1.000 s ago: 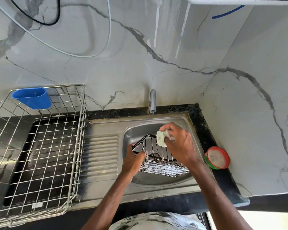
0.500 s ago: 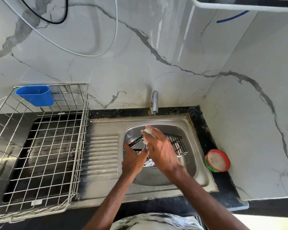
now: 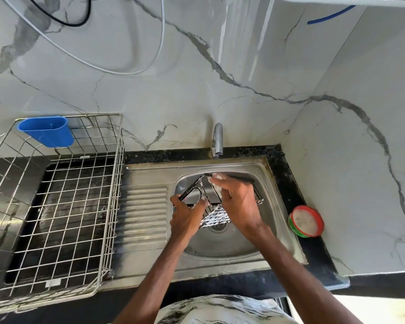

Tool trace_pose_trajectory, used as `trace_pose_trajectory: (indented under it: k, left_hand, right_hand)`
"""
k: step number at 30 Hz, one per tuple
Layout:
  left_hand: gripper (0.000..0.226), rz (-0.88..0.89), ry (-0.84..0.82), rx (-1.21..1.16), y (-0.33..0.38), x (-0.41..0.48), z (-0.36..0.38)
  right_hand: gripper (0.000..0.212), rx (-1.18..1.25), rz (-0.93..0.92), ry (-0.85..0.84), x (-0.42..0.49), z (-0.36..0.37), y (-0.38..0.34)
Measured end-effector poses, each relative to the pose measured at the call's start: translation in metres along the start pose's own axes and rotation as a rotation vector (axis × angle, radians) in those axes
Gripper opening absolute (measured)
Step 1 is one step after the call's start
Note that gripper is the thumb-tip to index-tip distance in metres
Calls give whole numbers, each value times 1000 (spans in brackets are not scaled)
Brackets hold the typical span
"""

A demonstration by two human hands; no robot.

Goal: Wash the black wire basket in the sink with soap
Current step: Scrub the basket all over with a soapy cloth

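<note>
Over the steel sink (image 3: 220, 250), the black wire basket (image 3: 214, 217) is held tilted, gripped by the left hand (image 3: 187, 217). A soapy white pad (image 3: 216, 181) is clutched against it by the right hand (image 3: 240, 204).

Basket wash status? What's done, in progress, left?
Done: foam coats the base wires of the black wire basket, so soap is on. In hand: the left hand grips the basket tilted over the sink; the right hand presses a white scrub pad on its top rim. Left: finish scrubbing, then rinse; no water shows at the tap.
</note>
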State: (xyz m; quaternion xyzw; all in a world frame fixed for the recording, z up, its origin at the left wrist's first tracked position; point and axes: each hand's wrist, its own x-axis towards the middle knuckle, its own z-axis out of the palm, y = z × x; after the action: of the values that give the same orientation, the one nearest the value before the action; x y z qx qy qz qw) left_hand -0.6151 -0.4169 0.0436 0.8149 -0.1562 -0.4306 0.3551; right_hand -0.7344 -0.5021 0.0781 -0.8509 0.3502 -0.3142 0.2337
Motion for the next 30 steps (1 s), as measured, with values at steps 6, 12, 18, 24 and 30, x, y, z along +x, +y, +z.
trace_pose_trajectory:
  k: [6, 12, 18, 24, 30]
  left_hand:
    - [59, 25, 40, -31, 0, 3, -6]
    - [80, 31, 20, 33, 2, -4, -2]
    - [83, 35, -9, 42, 0, -4, -3]
    - [77, 18, -17, -14, -5, 1, -8]
    - [68, 52, -33, -19, 0, 0, -9]
  right_hand:
    - [46, -115, -171, -31, -48, 10, -11]
    - [48, -178, -230, -178, -24, 16, -4]
    - [43, -24, -238, -95, 5, 14, 8]
    - [53, 7, 74, 117, 0, 19, 25]
    - [57, -22, 1, 114, -2, 25, -4]
